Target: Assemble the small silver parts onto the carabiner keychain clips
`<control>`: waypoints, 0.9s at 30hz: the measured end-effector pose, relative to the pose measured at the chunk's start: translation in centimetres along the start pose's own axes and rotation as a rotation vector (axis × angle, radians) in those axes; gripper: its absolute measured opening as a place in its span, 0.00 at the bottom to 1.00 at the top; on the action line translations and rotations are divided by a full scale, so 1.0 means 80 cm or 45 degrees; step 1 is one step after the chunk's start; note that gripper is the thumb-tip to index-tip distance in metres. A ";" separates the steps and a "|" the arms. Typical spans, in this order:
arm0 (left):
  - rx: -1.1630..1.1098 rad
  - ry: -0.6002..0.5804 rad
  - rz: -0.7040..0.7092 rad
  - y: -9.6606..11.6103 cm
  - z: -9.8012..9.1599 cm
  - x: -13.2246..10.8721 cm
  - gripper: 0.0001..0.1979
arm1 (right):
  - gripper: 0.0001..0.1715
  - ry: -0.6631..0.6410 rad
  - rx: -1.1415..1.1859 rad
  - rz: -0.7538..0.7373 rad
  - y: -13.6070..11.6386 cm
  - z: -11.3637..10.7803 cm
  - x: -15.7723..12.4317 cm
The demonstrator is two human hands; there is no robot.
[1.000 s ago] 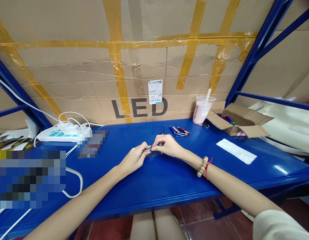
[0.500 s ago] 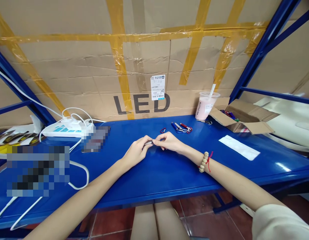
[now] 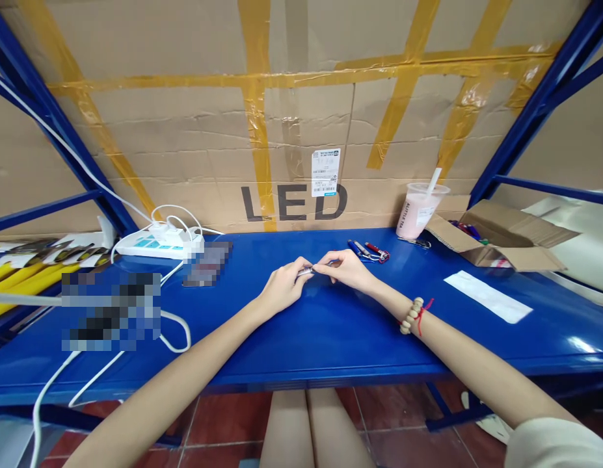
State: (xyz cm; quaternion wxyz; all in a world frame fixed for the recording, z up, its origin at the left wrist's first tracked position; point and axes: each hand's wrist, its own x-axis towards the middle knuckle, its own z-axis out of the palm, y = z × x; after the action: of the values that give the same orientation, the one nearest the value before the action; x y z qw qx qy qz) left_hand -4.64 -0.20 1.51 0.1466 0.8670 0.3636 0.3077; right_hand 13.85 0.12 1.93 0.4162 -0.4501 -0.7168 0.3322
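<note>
My left hand (image 3: 283, 286) is closed around a small silver cylinder (image 3: 305, 271), held just above the blue table (image 3: 281, 344). The thumb and fingertips of my right hand (image 3: 347, 272) pinch at the cylinder's right end, so the two hands nearly meet. Fingers cover much of the piece, and its exact kind is hard to make out. Beyond my right hand lies a little group of pen-shaped keychains (image 3: 368, 251) in blue, silver and red, with clips attached.
At the back right stand a pink drink cup (image 3: 416, 211) with a straw and an open cardboard box (image 3: 513, 244) of small coloured items. A white paper strip (image 3: 487, 296) lies in front. To the left are a power strip (image 3: 152, 244), white cables (image 3: 181, 325) and a blurred phone-like object (image 3: 208, 263).
The view has swung left, so things appear farther right. Both hands still hold the cylinder. The small red clip seen earlier near my right hand no longer shows.
</note>
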 end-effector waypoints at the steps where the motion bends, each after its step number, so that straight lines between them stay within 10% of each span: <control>1: 0.026 -0.001 -0.007 0.000 0.000 0.000 0.04 | 0.21 0.022 -0.017 -0.032 0.000 0.000 0.000; 27: 0.326 -0.049 0.043 -0.010 -0.003 0.000 0.09 | 0.13 0.037 -0.748 -0.629 0.001 -0.008 -0.007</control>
State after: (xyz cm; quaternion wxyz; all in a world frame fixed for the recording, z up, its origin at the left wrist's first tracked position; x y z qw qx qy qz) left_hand -5.18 0.35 1.29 0.0365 0.8903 0.3826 0.2444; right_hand 14.57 -0.31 1.97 0.3471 -0.3687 -0.8623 -0.0040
